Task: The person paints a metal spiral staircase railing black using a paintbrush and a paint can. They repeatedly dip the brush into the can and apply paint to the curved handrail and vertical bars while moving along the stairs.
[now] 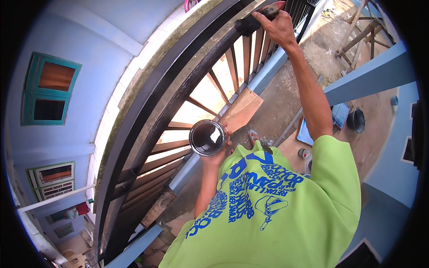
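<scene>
My left hand (225,135) grips an open metal can (206,138) of glossy dark paint from the side, in front of my chest. My right hand (279,28) is stretched out ahead, closed around a paintbrush handle (269,10). The black-coated bristles (247,26) rest against the rail (207,62) of a slatted railing. Wet-looking black paint covers the rail from the brush back towards me. Below the rail, the slats (232,68) show brown faces and dark edges.
A loose wooden board (242,109) leans at the railing's foot by a light blue ledge (268,75). A blue beam (372,73) crosses on the right. Behind it are a black bucket (356,120) and a small can (304,153). Wooden trestles (360,38) stand farther off.
</scene>
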Motion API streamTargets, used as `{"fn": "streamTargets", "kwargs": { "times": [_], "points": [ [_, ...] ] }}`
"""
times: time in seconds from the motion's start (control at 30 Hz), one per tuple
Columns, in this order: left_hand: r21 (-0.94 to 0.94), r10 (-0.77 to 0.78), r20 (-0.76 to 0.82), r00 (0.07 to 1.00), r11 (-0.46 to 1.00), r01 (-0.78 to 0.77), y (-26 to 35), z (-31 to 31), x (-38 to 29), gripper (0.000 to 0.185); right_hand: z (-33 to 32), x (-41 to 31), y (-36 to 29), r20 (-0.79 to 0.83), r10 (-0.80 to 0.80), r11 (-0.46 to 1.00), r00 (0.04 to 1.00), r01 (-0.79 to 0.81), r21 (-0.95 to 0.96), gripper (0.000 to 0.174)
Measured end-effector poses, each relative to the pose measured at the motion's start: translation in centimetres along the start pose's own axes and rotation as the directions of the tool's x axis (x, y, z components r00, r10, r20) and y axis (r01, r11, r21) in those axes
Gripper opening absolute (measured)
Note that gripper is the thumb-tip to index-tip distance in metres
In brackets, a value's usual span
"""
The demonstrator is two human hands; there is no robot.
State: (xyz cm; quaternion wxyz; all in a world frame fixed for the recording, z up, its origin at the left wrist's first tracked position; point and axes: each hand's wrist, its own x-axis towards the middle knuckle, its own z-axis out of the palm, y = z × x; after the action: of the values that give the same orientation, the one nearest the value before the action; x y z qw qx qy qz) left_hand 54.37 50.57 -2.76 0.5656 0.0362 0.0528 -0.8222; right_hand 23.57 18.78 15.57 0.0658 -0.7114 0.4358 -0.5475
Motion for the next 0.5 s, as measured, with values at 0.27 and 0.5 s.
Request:
{"fn": "streamTargets", "kwargs": {
  "times": [0.27,0.5],
  "points": [
    [0.12,0.073,-0.136,0.988,0.991,-0.056,-0.3,0.5,-0.3,0.084,-0.8,-0.6,-2.4,0.243,-0.322,0.825,0.915,0.397,-0.403,0.019],
    [-0.006,-0.012,-0.054,0.998,1.0,0.011,0.3,-0.7,0.0,0.074,1.4,-6.0,-14.5,0.341,-0.27,0.917,0.901,0.134,0.375,0.018]
  ]
}}
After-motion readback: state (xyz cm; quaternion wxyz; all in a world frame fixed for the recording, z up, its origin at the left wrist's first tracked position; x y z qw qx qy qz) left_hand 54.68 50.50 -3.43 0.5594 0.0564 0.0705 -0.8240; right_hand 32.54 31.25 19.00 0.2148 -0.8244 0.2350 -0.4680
